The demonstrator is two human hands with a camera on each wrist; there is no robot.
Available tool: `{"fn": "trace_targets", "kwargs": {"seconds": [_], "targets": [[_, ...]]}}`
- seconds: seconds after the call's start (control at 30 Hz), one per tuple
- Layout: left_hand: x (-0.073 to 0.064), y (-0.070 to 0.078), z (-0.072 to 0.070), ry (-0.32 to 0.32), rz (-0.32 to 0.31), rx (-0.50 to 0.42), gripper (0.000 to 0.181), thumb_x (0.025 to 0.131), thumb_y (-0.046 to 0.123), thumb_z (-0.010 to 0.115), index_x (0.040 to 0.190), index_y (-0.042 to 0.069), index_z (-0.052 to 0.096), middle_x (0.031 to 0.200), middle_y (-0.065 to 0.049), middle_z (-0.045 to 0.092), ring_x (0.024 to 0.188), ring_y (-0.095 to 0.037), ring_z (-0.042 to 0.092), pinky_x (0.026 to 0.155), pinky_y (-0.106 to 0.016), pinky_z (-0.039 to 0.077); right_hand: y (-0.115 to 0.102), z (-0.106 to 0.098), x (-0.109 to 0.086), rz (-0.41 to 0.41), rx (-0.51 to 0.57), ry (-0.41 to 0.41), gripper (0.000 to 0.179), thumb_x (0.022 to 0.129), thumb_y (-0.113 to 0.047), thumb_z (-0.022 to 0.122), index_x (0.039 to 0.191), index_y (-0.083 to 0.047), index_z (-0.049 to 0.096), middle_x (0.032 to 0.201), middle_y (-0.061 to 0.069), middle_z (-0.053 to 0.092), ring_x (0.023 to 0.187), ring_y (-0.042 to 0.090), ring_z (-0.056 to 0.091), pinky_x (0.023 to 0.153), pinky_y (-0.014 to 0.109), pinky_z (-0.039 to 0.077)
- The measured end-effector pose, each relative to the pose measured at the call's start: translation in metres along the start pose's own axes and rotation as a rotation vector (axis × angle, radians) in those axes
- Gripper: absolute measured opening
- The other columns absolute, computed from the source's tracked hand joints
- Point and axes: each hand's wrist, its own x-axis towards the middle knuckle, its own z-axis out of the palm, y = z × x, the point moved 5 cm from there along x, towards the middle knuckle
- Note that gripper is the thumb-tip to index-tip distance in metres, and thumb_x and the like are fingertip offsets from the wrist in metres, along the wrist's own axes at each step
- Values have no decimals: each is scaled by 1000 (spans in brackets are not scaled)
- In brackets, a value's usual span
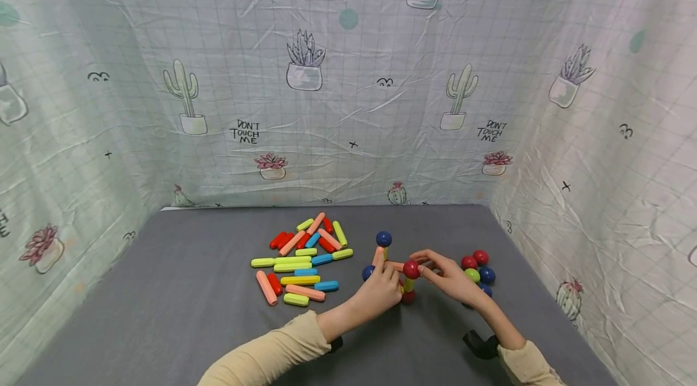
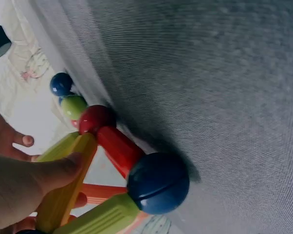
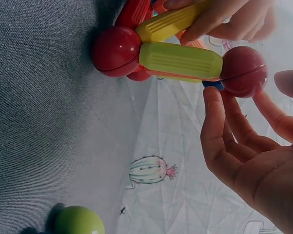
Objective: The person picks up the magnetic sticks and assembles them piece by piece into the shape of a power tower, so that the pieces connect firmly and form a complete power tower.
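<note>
A frame of coloured sticks and balls stands on the table, with a blue ball point(image 1: 383, 239) at its back and a red ball point(image 1: 411, 269) on the right. My left hand point(image 1: 383, 285) grips a yellow stick point(image 2: 66, 190) of it, thumb across the near face. That stick runs from a lower red ball point(image 3: 116, 51), where a yellow-green stick point(image 3: 180, 61) rises to the upper red ball. Fingertips of my right hand point(image 1: 448, 276) touch this upper ball; the thumb point(image 3: 288, 83) is slightly off it. My left hand covers part of the frame in the head view.
Loose sticks point(image 1: 292, 266) in yellow, orange, red and blue lie in a group to the left. Several loose balls, among them a green ball point(image 1: 472, 276), lie right of my right hand. A patterned cloth point(image 1: 348, 114) hangs behind the grey table point(image 1: 190, 289).
</note>
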Motion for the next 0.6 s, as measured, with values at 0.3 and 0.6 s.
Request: {"fn": "trace_targets", "kwargs": {"seconds": [0.3, 0.6], "targets": [[-7, -20, -19, 106, -147, -245, 18, 84, 32, 60, 97, 21, 66, 95, 5, 63, 92, -14, 53, 93, -49, 38, 14, 2, 0, 111, 74, -45, 36, 96, -22, 37, 125, -2, 43, 118, 24, 51, 90, 21, 60, 68, 34, 51], [-46, -90, -1, 26, -854, -1453, 32, 96, 31, 37, 110, 5, 50, 104, -14, 54, 86, -23, 56, 70, -31, 47, 37, 20, -13, 490, 388, -197, 70, 96, -47, 23, 132, 12, 23, 124, 32, 42, 97, 34, 59, 73, 41, 52]]}}
